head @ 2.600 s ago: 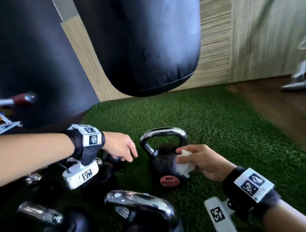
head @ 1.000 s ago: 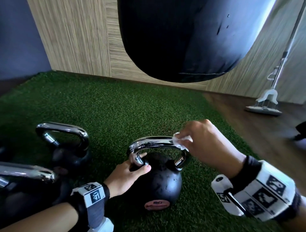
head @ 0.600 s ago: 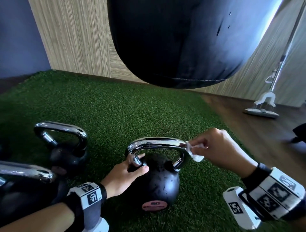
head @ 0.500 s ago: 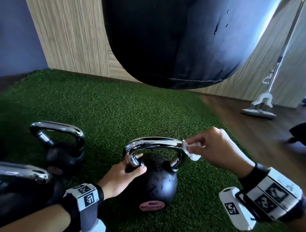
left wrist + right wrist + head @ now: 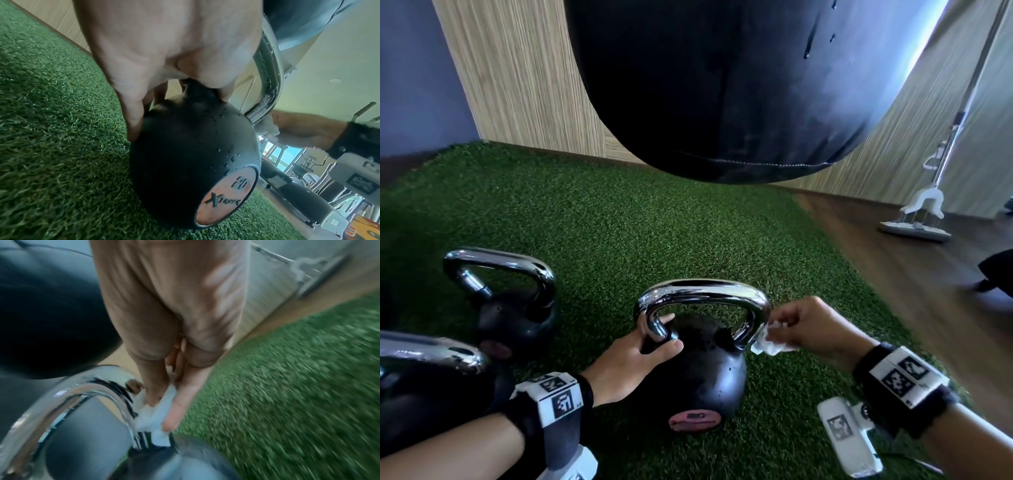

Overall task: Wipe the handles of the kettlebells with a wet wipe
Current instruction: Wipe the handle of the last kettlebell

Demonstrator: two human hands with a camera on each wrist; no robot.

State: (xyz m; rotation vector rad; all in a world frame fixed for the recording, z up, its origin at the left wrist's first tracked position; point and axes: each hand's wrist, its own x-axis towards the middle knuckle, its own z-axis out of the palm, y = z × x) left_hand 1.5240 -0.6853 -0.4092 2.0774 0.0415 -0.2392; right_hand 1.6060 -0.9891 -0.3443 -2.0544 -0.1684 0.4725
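A black kettlebell (image 5: 698,373) with a chrome handle (image 5: 702,289) and a red "20" label stands on green turf in the middle of the head view. My left hand (image 5: 640,353) grips the left leg of the handle, thumb lying on the ball (image 5: 185,154). My right hand (image 5: 811,329) pinches a crumpled white wet wipe (image 5: 767,342) and presses it against the lower right leg of the handle (image 5: 131,410). The wipe (image 5: 156,415) sits between thumb and forefinger in the blurred right wrist view. Water beads show on the handle (image 5: 267,78).
Two more chrome-handled kettlebells stand to the left, one (image 5: 513,301) behind and one (image 5: 431,356) nearer at the frame edge. A black punch bag (image 5: 722,85) hangs overhead. A mop (image 5: 921,219) rests on the dark wood floor at right, past the edge of the turf (image 5: 619,222).
My right hand has slid the wipe from the top right of the handle down its right leg. The left hand keeps its hold on the left leg.
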